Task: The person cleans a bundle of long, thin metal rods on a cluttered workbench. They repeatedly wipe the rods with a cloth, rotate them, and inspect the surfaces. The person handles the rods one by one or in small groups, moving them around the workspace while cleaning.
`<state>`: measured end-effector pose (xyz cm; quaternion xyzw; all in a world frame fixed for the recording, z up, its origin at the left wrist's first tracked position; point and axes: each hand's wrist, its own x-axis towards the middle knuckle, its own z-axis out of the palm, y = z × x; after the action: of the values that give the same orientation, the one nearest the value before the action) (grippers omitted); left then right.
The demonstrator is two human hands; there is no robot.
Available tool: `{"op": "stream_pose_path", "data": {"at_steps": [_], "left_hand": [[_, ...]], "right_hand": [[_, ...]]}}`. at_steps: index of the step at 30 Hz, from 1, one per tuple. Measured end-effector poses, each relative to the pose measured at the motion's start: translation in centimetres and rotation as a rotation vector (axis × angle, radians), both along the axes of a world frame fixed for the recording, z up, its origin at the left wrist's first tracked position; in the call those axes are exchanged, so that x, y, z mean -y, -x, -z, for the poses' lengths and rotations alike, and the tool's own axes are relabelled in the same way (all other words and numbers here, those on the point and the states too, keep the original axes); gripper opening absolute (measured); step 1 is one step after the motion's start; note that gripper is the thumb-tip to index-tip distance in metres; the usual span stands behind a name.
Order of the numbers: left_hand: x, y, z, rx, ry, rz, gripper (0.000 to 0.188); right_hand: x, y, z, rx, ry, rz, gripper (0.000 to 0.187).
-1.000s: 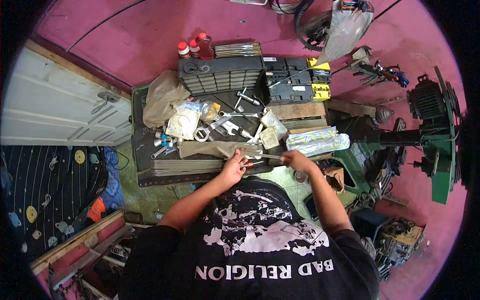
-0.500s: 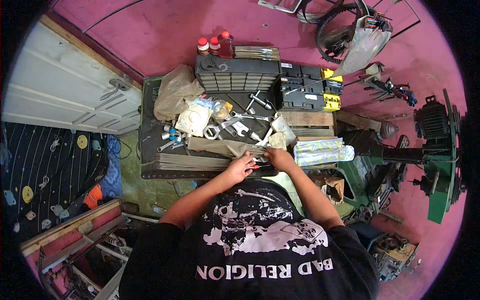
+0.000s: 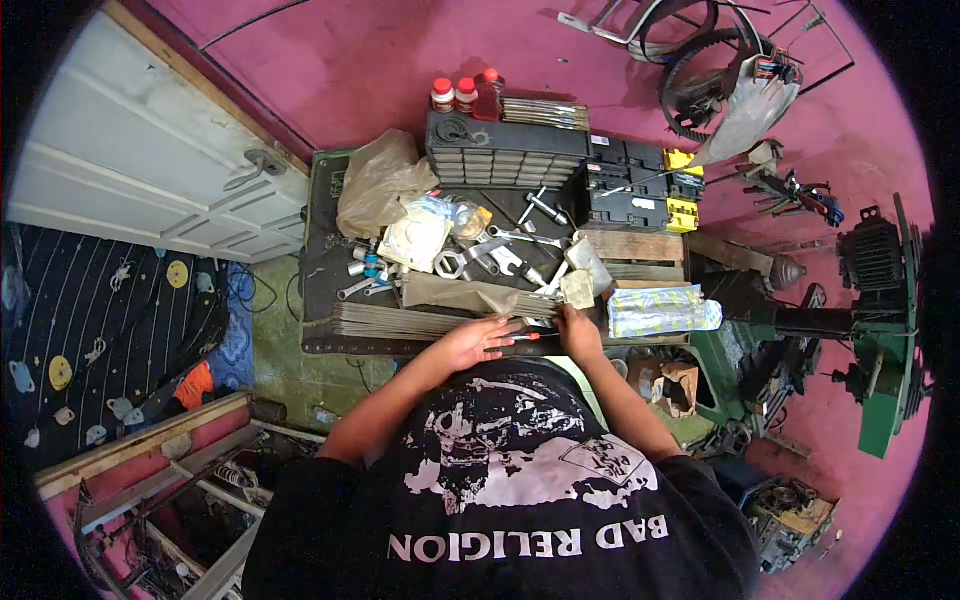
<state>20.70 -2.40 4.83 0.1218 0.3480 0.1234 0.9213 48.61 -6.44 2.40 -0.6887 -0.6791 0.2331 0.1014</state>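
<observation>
A bundle of thin rods (image 3: 536, 306), which look like welding electrodes, sticks out of the right end of a long brownish wrapper (image 3: 455, 294) lying across the table's front. My right hand (image 3: 580, 335) has its fingers closed at the right end of these rods. My left hand (image 3: 472, 345) lies nearly flat, its fingers stretched out toward the right, just below the wrapper and holding nothing. Beside its fingertips is a small red-handled tool (image 3: 524, 337), whose kind I cannot make out. More thin grey rods (image 3: 390, 322) lie in a pile left of that hand.
Wrenches (image 3: 525, 238), sockets and a clear plastic bag (image 3: 383, 185) crowd the dark table (image 3: 322, 270). A drawer cabinet (image 3: 505, 150) and black-yellow cases (image 3: 625, 190) stand behind. At right are a patterned packet (image 3: 660, 311) and a green machine (image 3: 885, 390).
My left hand has drawn back slightly from the wrapper and its fingers have straightened. My right hand stays at the rod ends. The whole view has shifted a little.
</observation>
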Motion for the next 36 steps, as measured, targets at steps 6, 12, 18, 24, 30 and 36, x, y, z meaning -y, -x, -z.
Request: {"op": "stream_pose_path", "data": {"at_steps": [6, 12, 18, 24, 30, 36], "left_hand": [[-0.4, 6.5, -2.9, -0.133, -0.215, 0.012, 0.048], [1.3, 15.6, 1.5, -0.941, -0.942, 0.18, 0.043], [2.3, 23.1, 1.8, -1.228, -0.996, 0.117, 0.029], [0.9, 27.0, 2.4, -1.186, -1.108, 0.114, 0.03], [-0.1, 27.0, 1.2, -1.382, -1.507, 0.341, 0.039], [-0.6, 25.1, 1.1, -1.277, -1.686, 0.403, 0.04]], "right_hand": [[1.7, 1.3, 1.5, 0.118, -0.006, 0.091, 0.039], [2.4, 4.2, 0.5, 0.183, 0.026, 0.25, 0.039], [3.3, 5.3, 1.6, 0.1, -0.034, 0.395, 0.032], [3.4, 5.9, 2.3, 0.124, -0.02, 0.492, 0.032], [4.8, 7.9, 2.7, 0.314, -0.116, 0.481, 0.033], [3.0, 17.3, -3.4, 0.168, -0.391, 0.195, 0.025]]}}
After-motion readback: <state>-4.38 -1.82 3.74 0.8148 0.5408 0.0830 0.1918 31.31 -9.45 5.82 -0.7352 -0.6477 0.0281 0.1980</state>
